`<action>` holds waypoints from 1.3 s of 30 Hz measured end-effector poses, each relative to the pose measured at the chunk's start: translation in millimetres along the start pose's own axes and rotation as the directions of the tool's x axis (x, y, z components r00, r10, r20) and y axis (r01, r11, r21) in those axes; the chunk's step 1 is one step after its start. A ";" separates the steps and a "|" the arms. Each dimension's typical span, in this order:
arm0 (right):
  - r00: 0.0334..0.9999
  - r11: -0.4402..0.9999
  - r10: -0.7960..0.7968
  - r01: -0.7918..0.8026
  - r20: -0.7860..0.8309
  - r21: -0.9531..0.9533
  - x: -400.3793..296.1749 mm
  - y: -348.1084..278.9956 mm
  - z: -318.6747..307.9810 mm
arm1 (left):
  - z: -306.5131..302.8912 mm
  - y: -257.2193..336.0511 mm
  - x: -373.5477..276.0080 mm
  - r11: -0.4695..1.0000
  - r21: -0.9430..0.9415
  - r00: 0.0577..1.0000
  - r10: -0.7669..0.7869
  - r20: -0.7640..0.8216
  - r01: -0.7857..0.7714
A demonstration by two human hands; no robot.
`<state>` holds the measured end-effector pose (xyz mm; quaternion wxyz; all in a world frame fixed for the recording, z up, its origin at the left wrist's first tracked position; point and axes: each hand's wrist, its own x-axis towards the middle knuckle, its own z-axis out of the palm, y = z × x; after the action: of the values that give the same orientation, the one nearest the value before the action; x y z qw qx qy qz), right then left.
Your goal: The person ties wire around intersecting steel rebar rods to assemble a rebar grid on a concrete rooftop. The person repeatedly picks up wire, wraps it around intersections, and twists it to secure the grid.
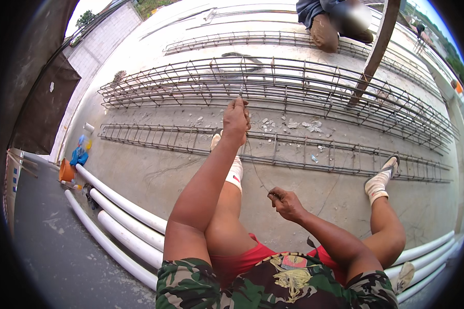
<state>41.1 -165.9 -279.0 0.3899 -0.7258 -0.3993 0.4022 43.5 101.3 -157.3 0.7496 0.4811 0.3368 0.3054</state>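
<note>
My left hand point(236, 117) is raised in front of the larger rebar cages point(304, 77), its fingers closed on a thin metal piece point(241, 91), perhaps a wire or a tool tip, that sticks up past the knuckles. Lower and to the right, my right hand point(288, 204) pinches the end of a thin tie wire point(258, 175). That wire rises in a slack curve towards my left hand; its upper end is hidden. A narrow, flat-lying rebar cage point(275, 148) crosses between my feet, partly covered by my left forearm.
Concrete rubble point(313, 126) lies between the cages. A slanted wooden post point(377, 54) stands right, near a crouching person point(324, 34). White pipes point(127, 239) lie at lower left, more pipes point(425, 264) at lower right. An orange bucket point(66, 171) sits by a blue bag point(79, 156).
</note>
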 end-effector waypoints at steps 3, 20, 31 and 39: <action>0.991 0.998 0.057 -0.054 0.121 -0.027 -7.3 18.4 15.2 | -10.9 11.7 3.1 0.992 -0.070 0.990 0.114 0.079 -0.109; 0.903 0.852 -0.332 0.412 -0.274 0.323 21.7 -174.4 -184.3 | 71.5 15.0 -84.7 0.958 0.191 0.750 0.038 0.660 -0.217; 0.729 0.671 -0.495 0.667 -0.473 0.325 21.3 -220.9 -253.8 | 74.3 25.7 -85.9 0.952 0.303 0.613 -0.211 0.761 -0.049; 0.571 0.447 -0.503 0.814 -0.649 0.370 17.8 -239.3 -274.2 | 66.7 18.8 -82.1 0.963 0.185 0.604 -0.266 0.751 0.194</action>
<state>229.3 -126.8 30.6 0.8188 -0.3941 -0.3928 0.1412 46.1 9.3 -101.9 0.8331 0.5486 0.0569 -0.0421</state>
